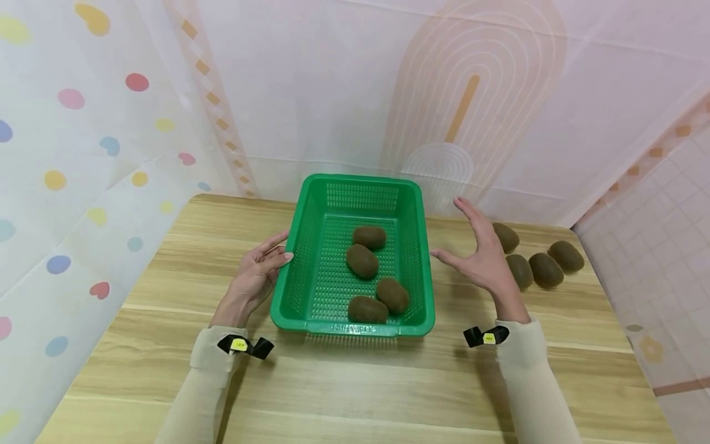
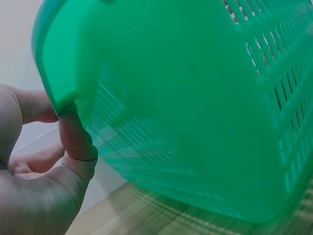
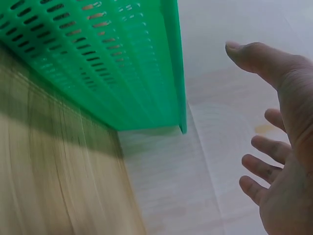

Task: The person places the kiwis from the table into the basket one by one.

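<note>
A green plastic basket (image 1: pixel 424 271) with slotted walls is in the middle of the head view, near the wall. Several brown kiwis (image 1: pixel 362 261) lie inside it, mostly toward its right side. My left hand (image 1: pixel 252 280) pinches the basket's left rim between thumb and fingers; the left wrist view shows this grip (image 2: pixel 73 137) up close. To the right of the basket, my right hand (image 1: pixel 485 256) is held with thumb and fingers spread. In the right wrist view that hand (image 3: pixel 283 161) is apart from the basket wall (image 3: pixel 142 68) and holds nothing.
More kiwis (image 1: pixel 546 270) lie on the wooden table (image 1: pixel 344 394) to the right, beyond my right hand, which partly covers one or two of them. A patterned cloth wall (image 1: pixel 310 98) rises behind the table and along both sides.
</note>
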`<state>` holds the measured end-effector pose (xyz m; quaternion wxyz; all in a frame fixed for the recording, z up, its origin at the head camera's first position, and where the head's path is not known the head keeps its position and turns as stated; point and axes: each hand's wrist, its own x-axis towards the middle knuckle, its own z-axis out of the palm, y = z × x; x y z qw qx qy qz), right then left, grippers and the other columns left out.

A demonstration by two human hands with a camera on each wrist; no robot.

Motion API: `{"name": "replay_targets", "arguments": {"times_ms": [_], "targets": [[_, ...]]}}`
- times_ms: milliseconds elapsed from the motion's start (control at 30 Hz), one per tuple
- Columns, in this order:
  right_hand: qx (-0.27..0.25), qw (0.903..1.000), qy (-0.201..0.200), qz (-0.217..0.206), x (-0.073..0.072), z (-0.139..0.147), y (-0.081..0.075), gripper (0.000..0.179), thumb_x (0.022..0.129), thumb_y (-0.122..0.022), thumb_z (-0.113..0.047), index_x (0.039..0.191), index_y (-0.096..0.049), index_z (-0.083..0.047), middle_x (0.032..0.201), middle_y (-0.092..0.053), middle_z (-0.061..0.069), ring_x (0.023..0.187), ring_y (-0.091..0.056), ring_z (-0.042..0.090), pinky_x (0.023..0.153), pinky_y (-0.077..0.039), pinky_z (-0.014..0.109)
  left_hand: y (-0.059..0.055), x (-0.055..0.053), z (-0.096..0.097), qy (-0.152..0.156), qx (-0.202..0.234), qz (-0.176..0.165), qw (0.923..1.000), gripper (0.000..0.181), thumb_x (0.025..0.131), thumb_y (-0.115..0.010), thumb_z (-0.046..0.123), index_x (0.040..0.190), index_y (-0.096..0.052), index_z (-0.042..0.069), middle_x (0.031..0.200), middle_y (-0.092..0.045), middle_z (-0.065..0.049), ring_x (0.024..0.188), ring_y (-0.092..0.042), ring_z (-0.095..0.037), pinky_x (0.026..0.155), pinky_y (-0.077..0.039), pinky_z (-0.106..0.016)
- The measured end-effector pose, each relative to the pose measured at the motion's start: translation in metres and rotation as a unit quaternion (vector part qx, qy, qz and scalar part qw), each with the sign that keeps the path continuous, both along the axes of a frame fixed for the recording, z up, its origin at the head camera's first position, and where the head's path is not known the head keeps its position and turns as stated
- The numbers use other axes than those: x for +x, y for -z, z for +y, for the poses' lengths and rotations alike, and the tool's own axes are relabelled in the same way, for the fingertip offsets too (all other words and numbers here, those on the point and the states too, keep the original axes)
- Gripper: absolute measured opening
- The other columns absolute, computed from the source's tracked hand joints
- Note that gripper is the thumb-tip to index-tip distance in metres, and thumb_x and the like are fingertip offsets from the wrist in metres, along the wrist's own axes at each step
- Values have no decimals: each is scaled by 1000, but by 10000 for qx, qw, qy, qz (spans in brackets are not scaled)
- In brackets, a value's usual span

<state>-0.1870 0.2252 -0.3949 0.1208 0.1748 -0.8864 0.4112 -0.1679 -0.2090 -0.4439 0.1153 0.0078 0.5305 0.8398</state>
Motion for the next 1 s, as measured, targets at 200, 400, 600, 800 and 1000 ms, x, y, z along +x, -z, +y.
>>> {"name": "replay_targets", "arguments": {"times_ms": [200, 400, 600, 800, 1000], "targets": [[-99, 9986, 467, 241, 1, 13, 8, 100, 78, -90, -23, 161, -34, -26, 168, -31, 7, 155, -27, 35, 122, -29, 67, 0, 0, 1, -12, -11, -76, 10000, 70, 98, -62, -5, 160, -29, -1, 106, -74, -2, 88, -74, -9, 78, -64, -22], [-255, 9949, 940, 275, 3, 27, 13, 100, 79, -88, -21, 161, -33, -24, 167, -32, 11, 154, -27, 37, 124, -26, 67, -1, 0, 1, -35, -32, -174, 9998, 71, 98, -63, -5, 160, -29, -1, 108, -74, -1, 89, -74, -9, 78, -64, -21], [-168, 9896, 1429, -27, 7, 43, 18, 99, 81, -87, -27, 162, -31, -21, 168, -31, 10, 154, -27, 39, 125, -25, 67, -1, 0, 1, -34, -27, -170, 9998, 71, 98, -62, -6, 160, -28, -1, 106, -74, -1, 88, -74, -9, 78, -64, -21], [-79, 9837, 1742, -428, 12, 60, 30, 102, 84, -85, -37, 164, -25, -20, 170, -26, 10, 156, -23, 40, 125, -23, 68, -2, 0, 0, -59, -103, -166, 9998, 71, 98, -64, -4, 160, -29, 0, 105, -73, -1, 88, -73, -9, 78, -64, -21], [-50, 9784, 1936, -722, 16, 75, 41, 101, 86, -82, -41, 165, -24, -17, 169, -26, 17, 154, -22, 46, 125, -17, 71, -1, 0, 0, -30, -38, -152, 9999, 71, 98, -63, -5, 160, -29, 0, 106, -73, -1, 88, -74, -9, 78, -64, -21]]}}
